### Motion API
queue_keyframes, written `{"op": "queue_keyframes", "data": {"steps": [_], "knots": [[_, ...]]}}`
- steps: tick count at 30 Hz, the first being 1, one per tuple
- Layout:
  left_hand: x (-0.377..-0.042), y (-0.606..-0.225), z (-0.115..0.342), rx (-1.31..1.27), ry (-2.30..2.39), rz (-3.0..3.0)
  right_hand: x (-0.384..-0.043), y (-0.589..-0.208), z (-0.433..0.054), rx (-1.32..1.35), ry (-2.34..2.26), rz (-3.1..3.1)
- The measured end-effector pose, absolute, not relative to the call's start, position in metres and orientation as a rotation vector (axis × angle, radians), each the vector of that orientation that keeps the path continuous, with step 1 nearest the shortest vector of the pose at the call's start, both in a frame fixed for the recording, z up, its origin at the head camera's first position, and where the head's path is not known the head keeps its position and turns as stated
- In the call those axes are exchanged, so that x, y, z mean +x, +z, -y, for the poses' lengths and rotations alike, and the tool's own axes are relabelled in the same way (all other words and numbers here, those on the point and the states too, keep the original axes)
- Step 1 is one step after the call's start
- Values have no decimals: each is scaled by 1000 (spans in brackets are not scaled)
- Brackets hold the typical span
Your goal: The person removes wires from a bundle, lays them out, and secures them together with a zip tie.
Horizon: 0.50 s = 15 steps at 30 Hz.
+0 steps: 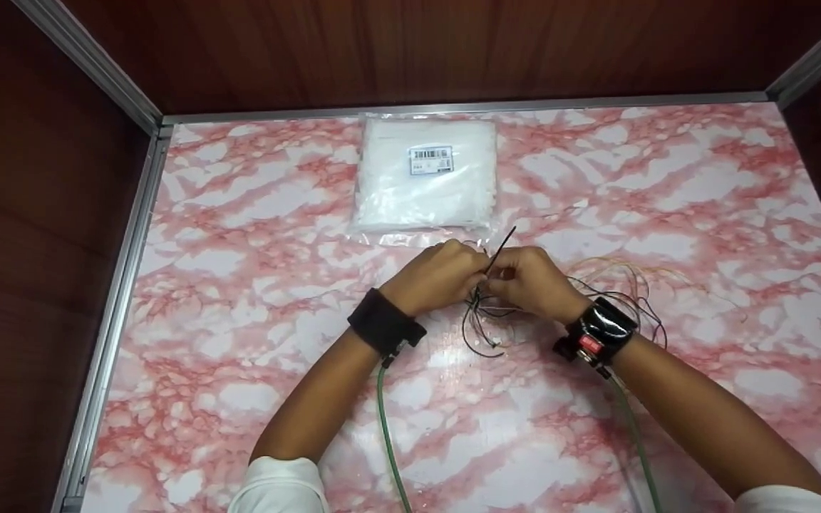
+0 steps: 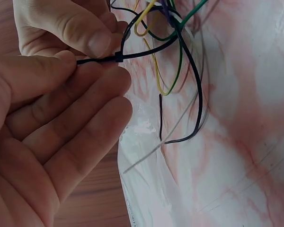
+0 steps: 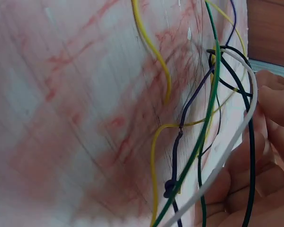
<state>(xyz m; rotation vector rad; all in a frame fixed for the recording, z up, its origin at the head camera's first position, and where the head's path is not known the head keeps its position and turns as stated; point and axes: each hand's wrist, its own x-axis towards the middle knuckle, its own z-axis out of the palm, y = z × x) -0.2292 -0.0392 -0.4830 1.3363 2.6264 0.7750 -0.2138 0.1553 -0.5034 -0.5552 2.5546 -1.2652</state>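
Observation:
A black cable tie (image 2: 149,53) is looped round a bundle of thin wires (image 1: 478,313), its small square head close to the fingertips. My left hand (image 1: 445,276) pinches the tie's strap between thumb and fingers. Facing it, my right hand (image 1: 535,283) grips the tie near its head, thumb tip showing in the left wrist view. In the head view the tie's tail points up between both hands. Black, green, yellow, purple and white wires hang from the loop; the white wire (image 3: 234,135) passes in front of my right fingers in the right wrist view.
Beyond the hands lies a clear plastic bag (image 1: 425,192) with white contents and a barcode label. Loose wire ends (image 1: 631,285) spread over the red-and-white marbled table (image 1: 239,399) at right. Dark wooden panels (image 1: 417,50) enclose the back and sides. A green cable (image 1: 386,434) trails from each wristband.

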Motion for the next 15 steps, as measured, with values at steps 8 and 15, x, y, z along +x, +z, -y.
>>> {"op": "queue_keyframes", "data": {"steps": [8,15], "knots": [[-228,-483,41,1365,773,-2661,-216,-505,-151,-600,-1155,-2611],[-228,-476,38,1472,860,-2697,-216,-510,-149,-569,-1182,-2592]]}}
